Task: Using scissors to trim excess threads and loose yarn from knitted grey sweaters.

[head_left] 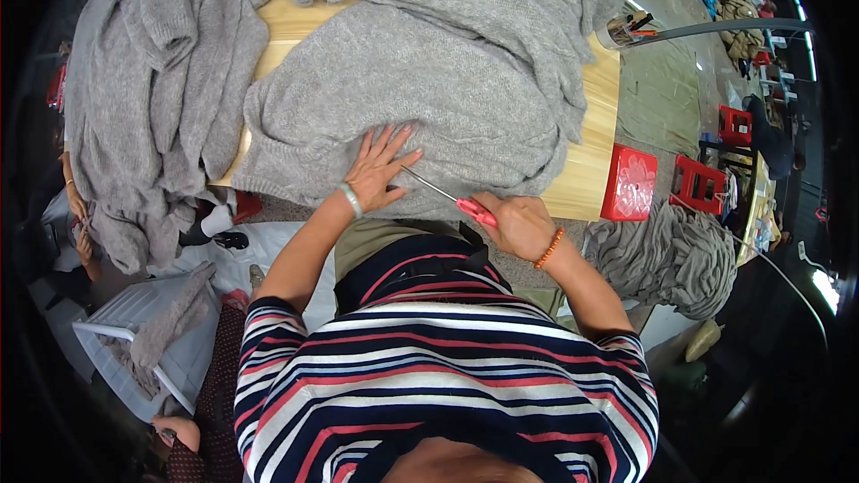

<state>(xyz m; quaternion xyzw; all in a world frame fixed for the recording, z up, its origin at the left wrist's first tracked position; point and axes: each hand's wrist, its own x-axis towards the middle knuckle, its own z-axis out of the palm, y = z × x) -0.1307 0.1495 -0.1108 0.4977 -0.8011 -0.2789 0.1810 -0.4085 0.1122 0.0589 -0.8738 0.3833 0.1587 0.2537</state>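
A grey knitted garment (403,80) lies spread over a wooden table (595,143). My left hand (380,170) rests flat on its near hem with fingers spread. My right hand (519,225) grips red-handled scissors (447,195), whose thin blades point left toward my left thumb at the garment's edge. A silver bangle is on my left wrist and an orange bead bracelet on my right.
More grey knitwear (143,98) is heaped over the table's left side and back. Red plastic stools (631,181) stand right of the table, beside another grey pile (671,255). A white basket (143,340) with knitwear sits lower left, near another person's hand (179,429).
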